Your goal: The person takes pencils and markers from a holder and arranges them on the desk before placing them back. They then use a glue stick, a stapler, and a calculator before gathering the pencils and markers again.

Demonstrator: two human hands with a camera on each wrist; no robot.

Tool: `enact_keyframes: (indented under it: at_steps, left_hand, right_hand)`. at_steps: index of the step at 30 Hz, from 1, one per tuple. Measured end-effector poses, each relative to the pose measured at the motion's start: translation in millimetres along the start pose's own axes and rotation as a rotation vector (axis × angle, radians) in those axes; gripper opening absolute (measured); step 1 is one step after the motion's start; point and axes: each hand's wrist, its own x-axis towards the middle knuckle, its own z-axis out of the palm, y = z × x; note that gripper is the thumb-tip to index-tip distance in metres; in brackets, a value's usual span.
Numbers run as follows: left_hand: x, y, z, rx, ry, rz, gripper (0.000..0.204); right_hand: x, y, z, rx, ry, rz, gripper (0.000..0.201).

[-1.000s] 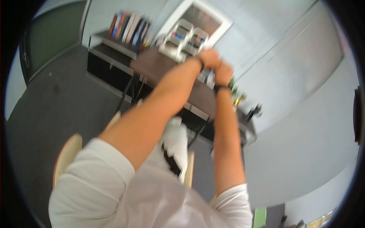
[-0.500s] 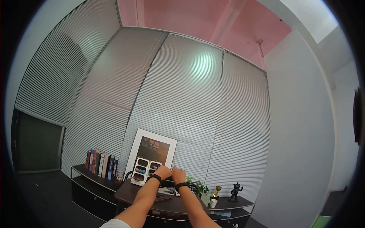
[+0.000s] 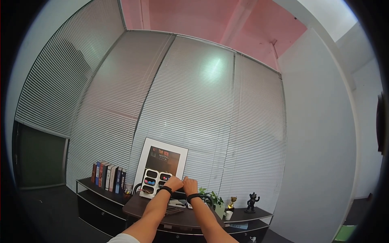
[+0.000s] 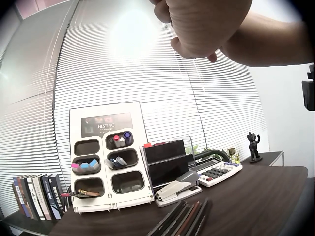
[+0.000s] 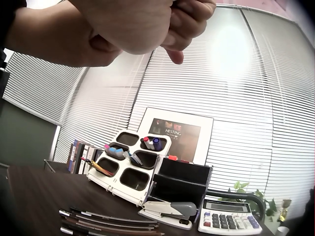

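Observation:
Both arms reach forward above the dark desk. My left hand (image 3: 174,183) and my right hand (image 3: 190,186) are raised side by side, very close together, wrists banded in black. Curled fingers show on the right hand (image 5: 133,24) in the right wrist view, with no object visible in them. The left hand (image 4: 206,24) looks fisted at the top of the left wrist view; its palm side is partly hidden. Below and beyond them stand a white organizer (image 4: 103,184) with pens and markers, a stapler (image 4: 178,189) and a calculator (image 4: 218,172).
On the desk (image 4: 256,196) lie several dark pens (image 4: 183,219). A black tray (image 5: 181,179) stands beside the organizer, a framed poster (image 3: 163,157) behind. Books (image 3: 108,177) sit left on a low cabinet; a plant (image 3: 216,200), trophy (image 3: 231,202) and black figurine (image 3: 252,201) sit right.
The head view has swung up from the lap and arms to the blinds and wall. Both hands stay together, out in front; over the last half second they have hardly moved.

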Motion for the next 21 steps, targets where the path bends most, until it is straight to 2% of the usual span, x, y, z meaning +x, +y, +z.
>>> enact_keyframes:
  at_steps: [2,6,7,9,10,12,14,15,16,17,18,19,21]
  left_hand:
    - [-2,2,-3,0.002,0.009,-0.004,0.015]
    - [-16,14,21,-0.040,0.039,-0.029,0.015]
    - [-23,19,24,-0.041,0.020,-0.029,0.015]
    - [-37,25,14,-0.088,-0.222,-0.047,0.015]
    - [-48,28,26,-0.059,-0.243,-0.033,0.015]
    - [-69,23,51,-0.088,-0.266,-0.041,0.015]
    - [-80,16,12,-0.125,-0.344,-0.132,0.018]
    - [-88,8,26,-0.117,-0.326,-0.187,0.017]
    - [-93,-3,33,-0.074,-0.345,-0.145,0.014]
    - [-100,-18,42,-0.081,-0.253,-0.009,0.012]
    - [-98,-23,36,0.039,-0.332,0.013,0.011]
    - [-92,-25,17,0.031,-0.369,0.009,0.008]
    - [-89,-28,22,0.061,-0.330,0.008,0.012]
  right_hand:
    - [-2,-1,-2,0.036,-0.032,0.000,0.010]
    - [-20,-6,-11,0.141,-0.067,-0.049,0.010]
    - [-27,-6,-3,0.129,-0.007,-0.093,0.011]
    - [-39,-9,18,0.116,-0.079,-0.018,0.011]
    - [-48,-10,29,0.079,-0.109,-0.020,0.011]
    - [-56,-6,16,0.045,-0.182,0.015,0.008]
    - [-63,4,15,-0.054,-0.166,-0.036,0.006]
    - [-67,11,22,-0.058,-0.212,-0.045,0.007]
    - [-64,15,21,-0.055,-0.234,-0.023,0.008]
    - [-64,25,23,-0.012,-0.212,-0.053,0.009]
    - [-63,27,18,-0.011,-0.146,-0.044,0.011]
    - [-58,31,11,0.025,-0.167,-0.031,0.012]
    - [-59,31,11,0.065,-0.121,0.036,0.009]
